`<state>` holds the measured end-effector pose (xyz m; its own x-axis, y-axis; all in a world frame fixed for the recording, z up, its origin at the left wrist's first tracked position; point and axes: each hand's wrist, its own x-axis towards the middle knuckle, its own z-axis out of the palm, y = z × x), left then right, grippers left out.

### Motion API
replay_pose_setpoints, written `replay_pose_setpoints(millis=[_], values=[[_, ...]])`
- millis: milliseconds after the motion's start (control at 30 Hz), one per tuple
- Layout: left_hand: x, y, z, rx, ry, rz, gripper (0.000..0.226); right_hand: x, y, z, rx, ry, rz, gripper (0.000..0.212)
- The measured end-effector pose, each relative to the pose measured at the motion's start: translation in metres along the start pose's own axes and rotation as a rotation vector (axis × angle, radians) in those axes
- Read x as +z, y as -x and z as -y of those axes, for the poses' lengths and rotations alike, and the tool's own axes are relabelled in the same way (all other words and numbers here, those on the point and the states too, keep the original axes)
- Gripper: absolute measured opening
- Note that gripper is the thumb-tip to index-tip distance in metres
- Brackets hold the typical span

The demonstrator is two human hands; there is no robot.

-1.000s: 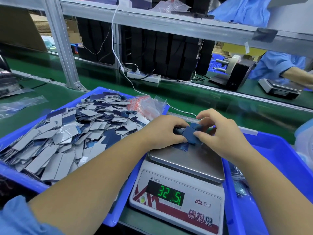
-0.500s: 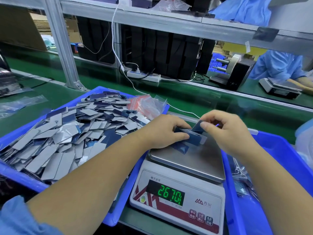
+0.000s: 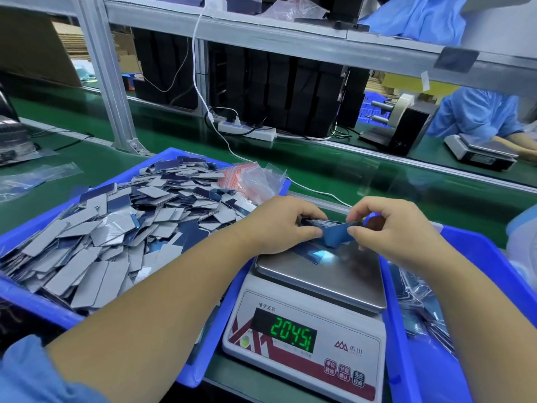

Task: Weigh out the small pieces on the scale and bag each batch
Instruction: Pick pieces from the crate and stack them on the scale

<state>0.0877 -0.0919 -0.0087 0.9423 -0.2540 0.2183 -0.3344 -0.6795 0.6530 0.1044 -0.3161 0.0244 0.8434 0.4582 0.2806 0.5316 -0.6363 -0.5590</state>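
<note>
A blue bin (image 3: 37,301) heaped with loose grey and dark blue pieces (image 3: 116,228) is seen at the left, on the green belt (image 3: 377,181). A clump of clear bags (image 3: 252,178) with red strips is lodged in the bin's far right corner.

Right of the bin, a stack (image 3: 313,223) of dark pieces is gripped edge-on by the left hand (image 3: 279,225), the fingers curled over its top and the thumb underneath, just above the scale (image 3: 308,321). One blue piece (image 3: 337,235) is pinched between the thumb and forefinger of the right hand (image 3: 398,228), at the right end of the stack and touching it. A single piece (image 3: 308,254) is laid flat on the steel pan, below both hands. The green digits on the display (image 3: 290,334) are read as 204.5.

A second bin (image 3: 494,274) is placed at the right of the scale, with filled clear bags (image 3: 418,303) lying inside.
</note>
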Motion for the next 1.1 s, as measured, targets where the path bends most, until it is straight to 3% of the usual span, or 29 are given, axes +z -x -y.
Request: replay_pose_setpoints(millis=[267, 500, 633, 733, 833, 1000, 1100], values=[[-0.008, 0.003, -0.004, -0.015, -0.021, 0.071, 0.041, 0.003, -0.003, 0.000, 0.051, 0.175, 0.050, 0.022], [-0.016, 0.006, -0.006, -0.045, -0.037, 0.149, 0.050, 0.007, -0.001, 0.000, 0.061, 0.067, 0.089, 0.028], [-0.013, 0.006, -0.003, -0.028, 0.029, 0.115, 0.048, 0.011, -0.002, -0.005, 0.023, 0.154, 0.144, 0.017], [-0.013, 0.007, -0.004, -0.050, 0.107, 0.103, 0.049, 0.016, -0.003, -0.005, -0.026, 0.206, 0.089, 0.012], [-0.018, 0.009, -0.005, -0.071, 0.204, 0.111, 0.051, 0.019, -0.003, -0.003, -0.043, 0.168, 0.086, 0.016], [-0.034, 0.015, -0.004, -0.124, 0.002, 0.207, 0.030, 0.013, -0.002, -0.005, -0.068, 0.174, 0.050, 0.017], [-0.032, 0.016, -0.004, -0.130, -0.001, 0.280, 0.019, 0.007, -0.002, -0.007, -0.133, 0.194, -0.030, 0.015]])
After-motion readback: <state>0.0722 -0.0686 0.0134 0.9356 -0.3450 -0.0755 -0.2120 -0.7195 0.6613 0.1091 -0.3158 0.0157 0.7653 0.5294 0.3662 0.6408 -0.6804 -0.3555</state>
